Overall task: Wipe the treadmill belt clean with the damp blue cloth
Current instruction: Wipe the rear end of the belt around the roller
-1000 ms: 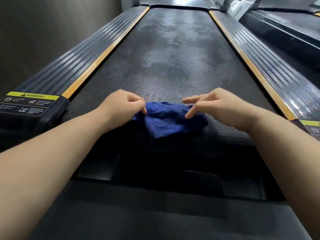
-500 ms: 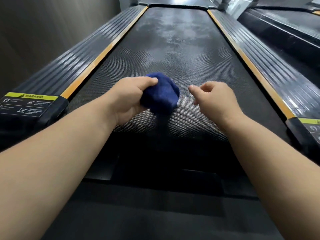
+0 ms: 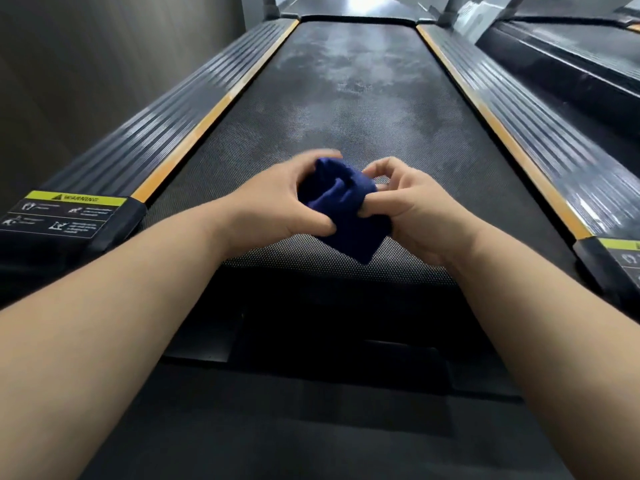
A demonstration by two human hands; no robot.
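Since half a second ago the right hand [image 3: 415,213] has closed the gap and joined the left hand [image 3: 284,202] on the blue cloth [image 3: 343,209], which the left hand held alone before. The grip is now two-handed. The left fingers curl over the far top of the bundle with the thumb pressed against its near side, and the right thumb and fingers pinch its right edge.

The cloth is deep blue and fuzzy like terry, bunched into a lump with a folded corner hanging below the grip. It sits over the near end of the treadmill belt [image 3: 346,116]; whether that corner touches the belt cannot be told.

Left of the grip, a warning label [image 3: 69,213] has a yellow-green band reading "WARNING" beside a triangle. The white pictograms and small print under it are too blurred to read. Right of the grip, a second label [image 3: 623,252] is cut off by the frame edge.

Beyond the grip the belt is black with a fine dotted weave and has pale grey smeared patches farther up. An orange strip [image 3: 207,123] and a dark ribbed side rail [image 3: 166,133] flank it on the left, and a matching rail [image 3: 554,161] on the right.
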